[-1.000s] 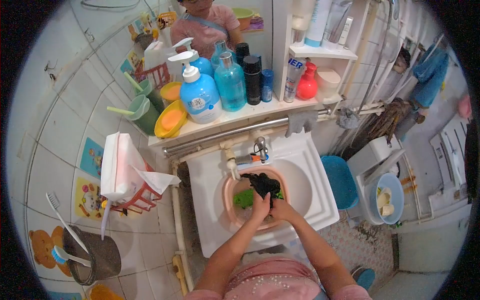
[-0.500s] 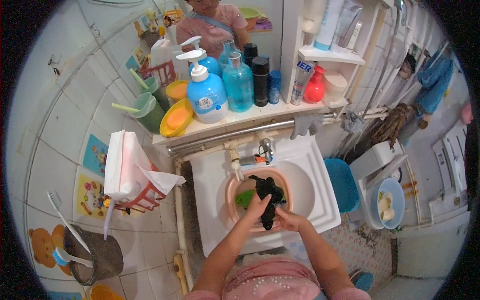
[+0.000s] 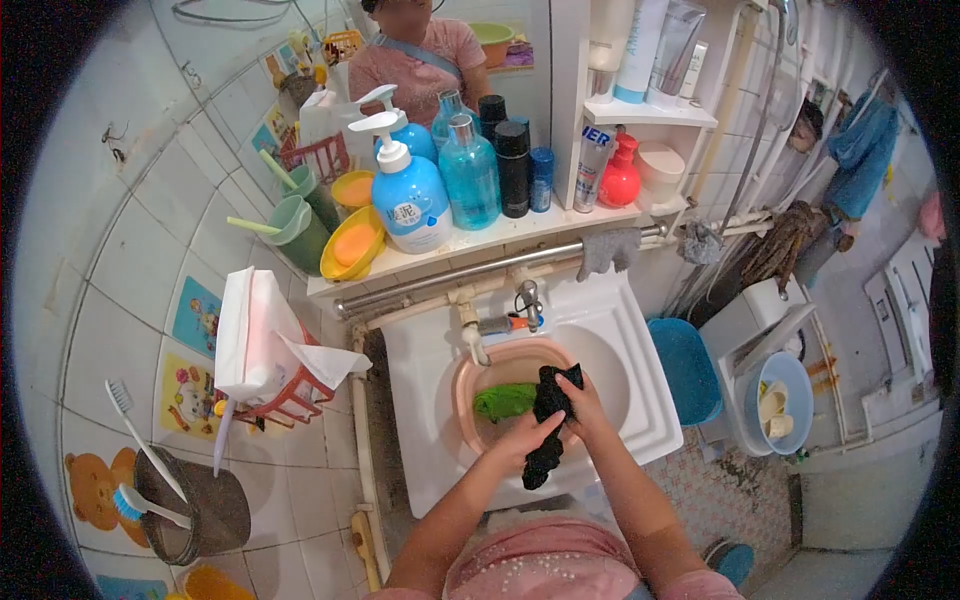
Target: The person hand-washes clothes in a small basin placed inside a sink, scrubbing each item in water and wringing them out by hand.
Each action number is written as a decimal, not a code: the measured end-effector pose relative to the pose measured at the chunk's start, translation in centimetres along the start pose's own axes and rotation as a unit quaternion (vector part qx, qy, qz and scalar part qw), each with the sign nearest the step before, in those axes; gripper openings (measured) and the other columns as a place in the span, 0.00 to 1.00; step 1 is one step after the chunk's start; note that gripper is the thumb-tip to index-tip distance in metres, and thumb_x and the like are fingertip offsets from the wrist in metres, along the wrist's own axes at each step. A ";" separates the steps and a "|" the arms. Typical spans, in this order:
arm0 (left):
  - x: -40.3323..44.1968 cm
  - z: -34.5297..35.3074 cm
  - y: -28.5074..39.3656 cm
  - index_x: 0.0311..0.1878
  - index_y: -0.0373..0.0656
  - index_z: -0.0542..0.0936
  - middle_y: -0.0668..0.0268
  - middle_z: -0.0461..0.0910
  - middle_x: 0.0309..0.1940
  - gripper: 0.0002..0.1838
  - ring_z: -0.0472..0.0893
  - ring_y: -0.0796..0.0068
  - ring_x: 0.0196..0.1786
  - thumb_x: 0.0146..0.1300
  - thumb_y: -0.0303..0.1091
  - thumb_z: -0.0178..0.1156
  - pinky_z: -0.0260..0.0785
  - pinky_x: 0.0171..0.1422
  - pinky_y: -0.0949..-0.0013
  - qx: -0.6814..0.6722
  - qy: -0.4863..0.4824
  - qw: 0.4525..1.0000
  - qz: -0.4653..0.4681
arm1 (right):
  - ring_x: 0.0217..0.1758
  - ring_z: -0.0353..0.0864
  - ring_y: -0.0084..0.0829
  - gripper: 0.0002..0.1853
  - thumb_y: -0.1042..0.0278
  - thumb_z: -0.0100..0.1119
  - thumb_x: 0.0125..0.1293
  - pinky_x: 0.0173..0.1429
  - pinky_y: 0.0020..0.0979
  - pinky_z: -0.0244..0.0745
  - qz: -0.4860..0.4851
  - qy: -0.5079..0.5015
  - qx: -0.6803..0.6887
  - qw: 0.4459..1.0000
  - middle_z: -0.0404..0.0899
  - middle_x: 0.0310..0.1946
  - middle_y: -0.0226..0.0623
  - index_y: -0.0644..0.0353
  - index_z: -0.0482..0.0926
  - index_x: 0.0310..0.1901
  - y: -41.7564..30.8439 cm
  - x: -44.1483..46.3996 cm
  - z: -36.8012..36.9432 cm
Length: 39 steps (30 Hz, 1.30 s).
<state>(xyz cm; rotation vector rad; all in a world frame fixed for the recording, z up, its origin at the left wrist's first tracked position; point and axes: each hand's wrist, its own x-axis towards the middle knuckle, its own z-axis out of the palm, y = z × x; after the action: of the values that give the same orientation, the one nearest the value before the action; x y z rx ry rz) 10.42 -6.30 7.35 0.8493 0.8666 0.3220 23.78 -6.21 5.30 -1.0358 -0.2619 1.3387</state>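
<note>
A bunched piece of black cloth [image 3: 547,405], long and narrow, stretches between my two hands above a pink basin [image 3: 468,425]. My left hand [image 3: 523,441] grips its lower middle, and the end of the cloth hangs toward me past the basin's near rim. Higher up and to the right, my right hand [image 3: 583,402] is closed around its upper part. Whether it is a sock or another small garment I cannot make out. Inside the basin, left of the cloth, lies a bright green cloth [image 3: 505,402].
The basin stands in a white sink [image 3: 637,440] under a metal tap [image 3: 531,300]. Bottles, including a blue pump bottle [image 3: 411,200], line the shelf behind. At left are a tissue pack [image 3: 250,335] and a brush cup [image 3: 215,515]; at right, a blue bucket [image 3: 685,365].
The black cloth has shifted right and toward me, now stretched longer. My right hand has moved up to its upper part. More of the green cloth shows.
</note>
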 end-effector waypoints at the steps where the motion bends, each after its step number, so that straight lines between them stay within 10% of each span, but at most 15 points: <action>1: 0.5 -0.3 -0.5 0.44 0.39 0.71 0.60 0.76 0.27 0.21 0.79 0.66 0.29 0.59 0.49 0.56 0.69 0.29 0.66 0.000 0.000 1.000 -0.001 | 0.37 0.77 0.28 0.15 0.75 0.58 0.57 0.39 0.29 0.76 0.001 0.000 0.000 1.000 0.75 0.36 0.36 0.63 0.69 0.46 0.0 0.0 0.1; 4: 0.9 -0.5 -0.9 0.45 0.33 0.71 0.44 0.76 0.35 0.23 0.76 0.46 0.40 0.57 0.45 0.56 0.67 0.43 0.56 0.417 0.110 0.893 0.128 | 0.34 0.77 0.27 0.14 0.75 0.60 0.55 0.39 0.28 0.75 -0.036 -0.010 -0.118 0.992 0.76 0.33 0.35 0.64 0.71 0.43 0.3 0.0 0.1; 11: -0.3 1.3 -0.5 0.43 0.30 0.72 0.46 0.76 0.34 0.21 0.75 0.44 0.38 0.54 0.39 0.59 0.67 0.44 0.51 0.566 0.115 0.812 0.085 | 0.48 0.74 0.46 0.22 0.71 0.61 0.52 0.53 0.38 0.68 -0.185 0.016 -0.511 0.839 0.76 0.42 0.50 0.67 0.70 0.49 3.9 1.8 -2.3; 15: 1.0 0.8 -3.5 0.45 0.30 0.68 0.44 0.76 0.33 0.24 0.76 0.45 0.38 0.54 0.41 0.59 0.68 0.40 0.53 0.505 0.220 0.830 0.094 | 0.51 0.71 0.52 0.24 0.68 0.61 0.52 0.54 0.40 0.66 -0.219 0.025 -0.573 0.789 0.73 0.44 0.57 0.67 0.68 0.50 3.3 0.8 -1.0; 18: 1.1 0.3 -4.2 0.47 0.29 0.65 0.43 0.76 0.34 0.27 0.76 0.45 0.39 0.54 0.43 0.59 0.67 0.42 0.53 0.349 0.289 0.851 0.267 | 0.55 0.69 0.46 0.30 0.66 0.63 0.52 0.57 0.38 0.64 -0.177 0.007 -0.526 0.832 0.69 0.50 0.54 0.67 0.64 0.55 4.2 1.5 -1.9; 21: 2.4 -3.3 -4.8 0.47 0.33 0.65 0.52 0.76 0.31 0.24 0.78 0.56 0.34 0.57 0.44 0.57 0.69 0.39 0.57 0.369 0.232 0.895 0.094 | 0.60 0.64 0.39 0.38 0.64 0.66 0.51 0.61 0.34 0.62 -0.048 -0.123 -0.247 0.960 0.64 0.57 0.47 0.66 0.57 0.61 3.1 0.8 -2.0; 27: -1.1 -2.7 0.5 0.35 0.43 0.72 0.69 0.73 0.22 0.13 0.73 0.77 0.21 0.60 0.44 0.56 0.67 0.23 0.73 -0.087 0.025 0.996 -0.026 | 0.60 0.64 0.32 0.36 0.65 0.61 0.57 0.61 0.31 0.63 -0.007 -0.084 -0.160 0.984 0.62 0.58 0.41 0.58 0.54 0.65 -1.4 -3.2 0.5; 31: -2.3 -0.6 2.0 0.35 0.44 0.72 0.69 0.74 0.22 0.14 0.73 0.76 0.19 0.59 0.46 0.56 0.66 0.20 0.73 -0.100 0.004 0.992 -0.075 | 0.48 0.73 0.32 0.25 0.63 0.57 0.60 0.52 0.34 0.72 0.089 -0.092 0.042 0.991 0.72 0.47 0.39 0.59 0.64 0.58 -0.3 -1.5 -0.6; 39: -0.1 -1.5 -0.1 0.40 0.34 0.72 0.56 0.77 0.27 0.24 0.78 0.63 0.26 0.55 0.49 0.59 0.70 0.35 0.63 0.329 -0.026 0.944 -0.019 | 0.32 0.75 0.28 0.14 0.67 0.62 0.52 0.39 0.28 0.72 -0.036 -0.060 -0.269 0.961 0.77 0.31 0.38 0.65 0.74 0.39 -0.2 -0.8 0.0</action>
<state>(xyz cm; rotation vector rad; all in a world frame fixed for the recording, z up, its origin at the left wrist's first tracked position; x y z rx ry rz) 9.21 -5.61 6.82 1.4509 0.9526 -0.0388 23.69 -6.93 5.77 -1.3781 -0.7808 1.2939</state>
